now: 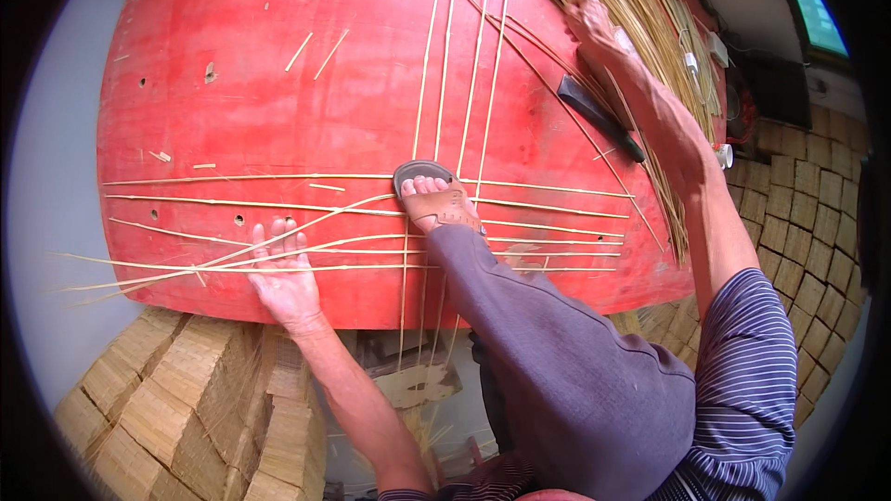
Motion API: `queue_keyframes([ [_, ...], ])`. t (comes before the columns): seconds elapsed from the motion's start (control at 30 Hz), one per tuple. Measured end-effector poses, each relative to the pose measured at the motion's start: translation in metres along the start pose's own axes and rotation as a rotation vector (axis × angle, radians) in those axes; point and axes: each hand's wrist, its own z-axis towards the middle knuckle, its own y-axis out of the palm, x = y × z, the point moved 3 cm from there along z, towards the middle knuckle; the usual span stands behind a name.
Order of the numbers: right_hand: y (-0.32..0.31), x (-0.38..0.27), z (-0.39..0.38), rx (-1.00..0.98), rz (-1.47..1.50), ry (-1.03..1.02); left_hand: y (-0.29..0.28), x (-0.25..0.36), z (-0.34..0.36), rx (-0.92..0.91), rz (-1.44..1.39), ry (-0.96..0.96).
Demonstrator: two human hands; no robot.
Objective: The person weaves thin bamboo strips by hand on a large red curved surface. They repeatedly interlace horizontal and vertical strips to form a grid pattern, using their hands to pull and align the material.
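Note:
My left hand point(285, 280) is palm up with its fingers apart, at the near left edge of the red board point(232, 121). Thin bamboo strips point(353, 268) pass across its fingers. My right hand point(599, 30) reaches to the far right, its bent fingers closed at the edge of a bundle of long bamboo strips point(640, 0); exactly what lies inside them is partly hidden. My sandalled foot point(436, 199) presses on a crossing where several lengthwise strips point(450, 56) meet several crosswise ones point(548, 211).
A dark-bladed knife point(599, 116) lies on the board below my right forearm. Short offcuts point(331, 54) and small holes mark the board. Stacked blocks of bamboo pieces point(176, 390) stand at lower left, with more stacks point(807, 213) at right. A white cable point(690, 62) hangs near the bundle.

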Motion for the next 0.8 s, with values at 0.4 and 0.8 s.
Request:
queue_keyframes([
  [0.4,0.16,-0.198,-0.237,-0.463,0.344,-1.205,0.018,0.007,-0.007,-0.093,0.215,-0.077],
  [0.8,0.179,-0.213,-0.219,-0.465,0.153,-1.115,0.001,0.013,-0.017,0.134,0.424,0.234],
])
